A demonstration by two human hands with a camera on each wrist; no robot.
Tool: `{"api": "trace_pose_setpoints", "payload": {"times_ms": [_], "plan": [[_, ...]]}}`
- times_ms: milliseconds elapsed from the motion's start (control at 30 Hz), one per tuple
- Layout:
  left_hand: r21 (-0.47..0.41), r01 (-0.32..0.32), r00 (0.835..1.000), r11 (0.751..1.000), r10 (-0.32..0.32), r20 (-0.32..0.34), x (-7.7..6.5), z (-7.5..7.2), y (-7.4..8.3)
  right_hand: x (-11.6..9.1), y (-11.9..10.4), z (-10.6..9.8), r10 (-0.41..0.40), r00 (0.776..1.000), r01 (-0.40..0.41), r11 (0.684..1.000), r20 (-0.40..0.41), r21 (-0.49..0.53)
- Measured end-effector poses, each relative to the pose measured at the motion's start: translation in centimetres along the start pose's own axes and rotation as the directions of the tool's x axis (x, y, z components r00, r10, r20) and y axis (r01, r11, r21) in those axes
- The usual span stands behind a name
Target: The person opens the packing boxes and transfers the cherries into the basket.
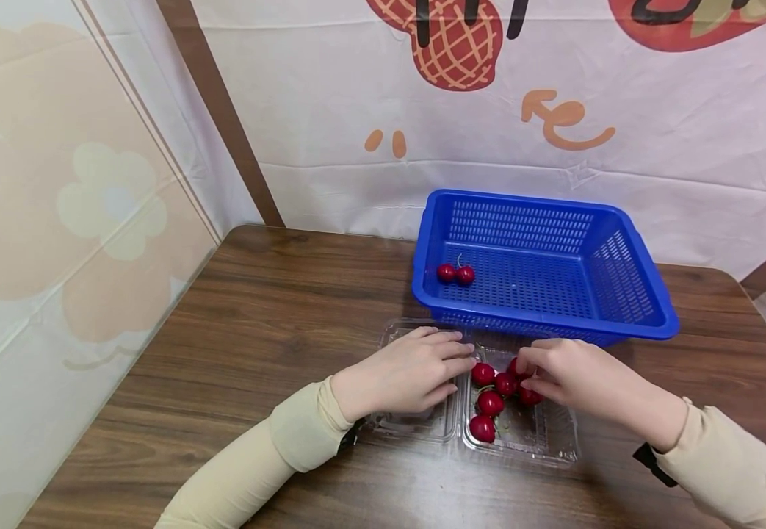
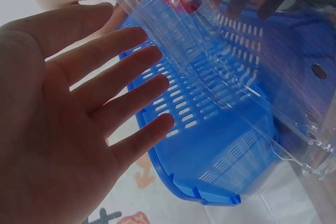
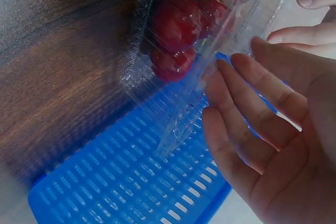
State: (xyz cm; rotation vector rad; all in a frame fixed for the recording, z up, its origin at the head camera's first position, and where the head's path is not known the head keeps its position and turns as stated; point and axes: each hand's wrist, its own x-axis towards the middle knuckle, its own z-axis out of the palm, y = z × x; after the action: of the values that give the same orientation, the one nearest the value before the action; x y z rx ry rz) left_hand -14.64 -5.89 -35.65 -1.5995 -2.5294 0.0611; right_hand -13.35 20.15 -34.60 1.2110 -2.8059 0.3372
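Note:
A clear plastic clamshell box (image 1: 521,452) lies unfolded on the table, with several red cherries (image 1: 490,403) in its right half. Over the other half, the lid (image 1: 396,427), my left hand (image 1: 416,371) is spread palm down, fingertips near the middle fold. Its fingers are straight and apart in the left wrist view, with nothing between them. My right hand (image 1: 571,371) reaches over the cherries from the right, fingertips right by the rear ones and partly hiding them. In the right wrist view its fingers (image 3: 252,93) are loosely bent, with no cherry between them and the thumb.
Behind the box stands a blue plastic basket (image 1: 548,317) with perforated sides. Two cherries (image 1: 455,274) lie in its left part. A printed cloth (image 1: 330,95) hangs behind the wooden table (image 1: 257,316), and another covers the left side.

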Motion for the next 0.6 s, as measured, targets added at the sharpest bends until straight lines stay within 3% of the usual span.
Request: {"api": "trace_pose_setpoints", "payload": {"times_ms": [300,600], "plan": [[-0.006,0.005,1.0,1.0,-0.005,0.002,0.0,-0.1,0.1,-0.3,0.2,0.6,-0.014,0.999,0.015,0.999,0.043,-0.029],[-0.004,0.004,1.0,1.0,-0.004,0.002,0.0,0.0,0.0,-0.4,0.6,1.6,-0.051,0.998,0.054,0.992,0.027,-0.113]]}}
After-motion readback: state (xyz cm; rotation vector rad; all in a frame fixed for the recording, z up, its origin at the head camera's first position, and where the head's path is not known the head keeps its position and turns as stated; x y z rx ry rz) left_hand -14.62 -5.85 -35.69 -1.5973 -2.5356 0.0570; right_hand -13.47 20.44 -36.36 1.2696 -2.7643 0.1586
